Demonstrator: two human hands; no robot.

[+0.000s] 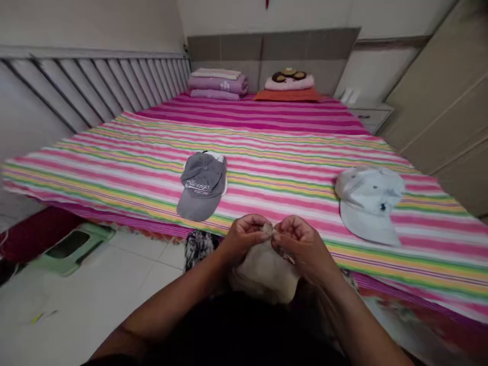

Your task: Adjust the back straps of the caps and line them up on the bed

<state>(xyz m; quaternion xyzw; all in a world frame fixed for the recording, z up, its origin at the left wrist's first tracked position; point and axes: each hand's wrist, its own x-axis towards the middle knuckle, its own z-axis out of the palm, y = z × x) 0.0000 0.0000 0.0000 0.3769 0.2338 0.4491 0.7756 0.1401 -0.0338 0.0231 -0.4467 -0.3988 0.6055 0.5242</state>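
Observation:
My left hand (pixel 244 239) and my right hand (pixel 301 249) meet in front of my body, just off the bed's near edge. Their fingers pinch the top of a bunched beige cloth item (pixel 263 272), whose exact kind I cannot tell. On the striped bedsheet (pixel 290 190), a grey baseball cap (pixel 202 185) with white lettering lies ahead of my left hand, with something white (pixel 224 173) showing beneath it. A pale grey-white cap (pixel 368 203) with a small dark emblem lies ahead of my right hand.
Folded pink bedding (pixel 217 84) and a pillow (pixel 288 81) on an orange cushion (pixel 287 95) lie at the bed's far end. A slatted panel (pixel 91 86) runs along the left side. A green stool (pixel 72 249) stands on the tiled floor (pixel 99 300) at left.

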